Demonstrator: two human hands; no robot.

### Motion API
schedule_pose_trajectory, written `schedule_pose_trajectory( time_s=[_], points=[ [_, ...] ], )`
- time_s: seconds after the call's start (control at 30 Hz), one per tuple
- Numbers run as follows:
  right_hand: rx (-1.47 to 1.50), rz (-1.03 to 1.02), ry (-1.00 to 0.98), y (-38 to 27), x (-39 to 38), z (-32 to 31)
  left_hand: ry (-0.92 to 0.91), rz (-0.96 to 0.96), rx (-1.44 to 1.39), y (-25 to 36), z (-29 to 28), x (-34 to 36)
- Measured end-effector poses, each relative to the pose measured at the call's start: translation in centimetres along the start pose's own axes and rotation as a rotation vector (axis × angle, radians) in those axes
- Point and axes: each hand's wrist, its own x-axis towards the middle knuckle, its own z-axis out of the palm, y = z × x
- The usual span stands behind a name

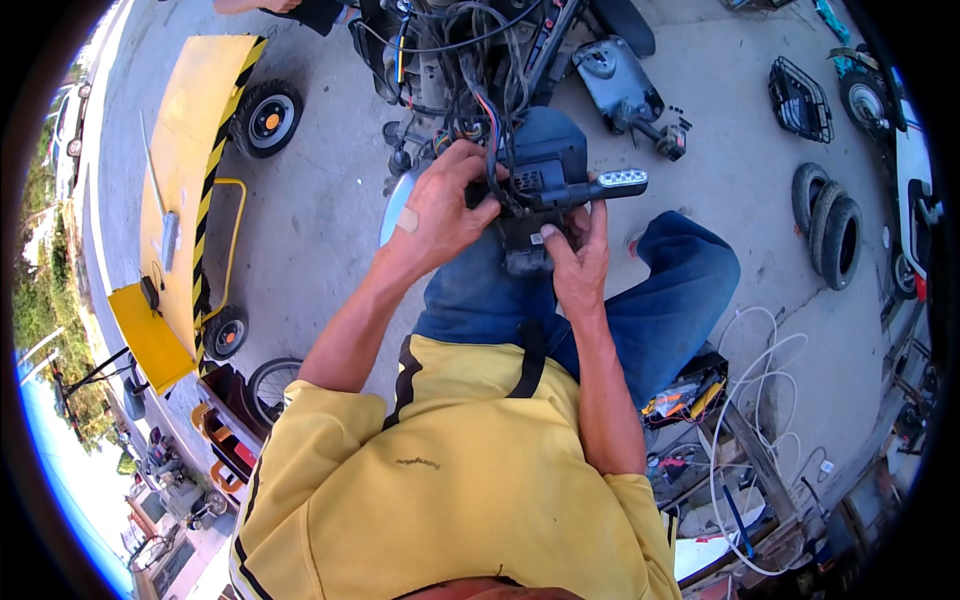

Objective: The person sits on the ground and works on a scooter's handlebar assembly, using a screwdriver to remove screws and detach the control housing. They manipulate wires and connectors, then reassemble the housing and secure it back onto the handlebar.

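Observation:
Over my blue-trousered knee lies a black plastic unit with a vented face. An arm with a clear-lensed LED light sticks out to its right. My right hand grips a dark box just below it, thumb on the front and fingers behind. A bundle of dark cables with a few coloured wires runs down from the stripped vehicle frame. My left hand, with a plaster on its wrist, closes its fingers on these cables beside the box. Its fingertips are partly hidden.
To the left stands a yellow board with striped edging and wheels. A grey part lies on the ground ahead, to the right. Further right are a black basket and several tyres. White tubing curls near a toolbox.

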Motion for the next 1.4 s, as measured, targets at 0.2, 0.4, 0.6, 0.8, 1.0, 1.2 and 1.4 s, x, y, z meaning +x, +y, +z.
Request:
schedule_pose_trajectory(
  time_s=[0.2, 0.4, 0.6, 0.8, 1.0, 1.2, 1.4],
  points=[
    [0.082, 0.042, -0.018, 0.3, 0.2, -0.4, -0.053, 0.014, -0.008, -0.5, -0.2, 0.2],
    [0.061, 0.096, 0.0, 1.1, 0.3, -1.1, -0.071, -0.039, -0.054, -2.0, 0.4, 0.4],
    [0.108, 0.088, 0.044, 0.6, 0.2, -0.2, -0.115, -0.169, -0.106, -1.3, 0.1, 0.6],
    [0.036, 0.135, 0.035, -0.6, 0.5, -0.2, -0.139, -0.126, -0.24, -2.7, 0.7, 1.2],
    [0.185, 0.179, 0.03, 0.0, 0.7, -0.5, -0.094, 0.123, -0.002, -2.0, 0.5, 1.0],
    [0.282, 0.219, 0.025, -0.5, 0.8, -0.7, -0.094, 0.173, -0.118, -3.2, 0.8, 1.1],
    [0.189, 0.302, 0.154, -1.9, 2.1, 0.3, -0.261, -0.202, -0.427, -2.5, 0.4, 2.3]
  ],
)
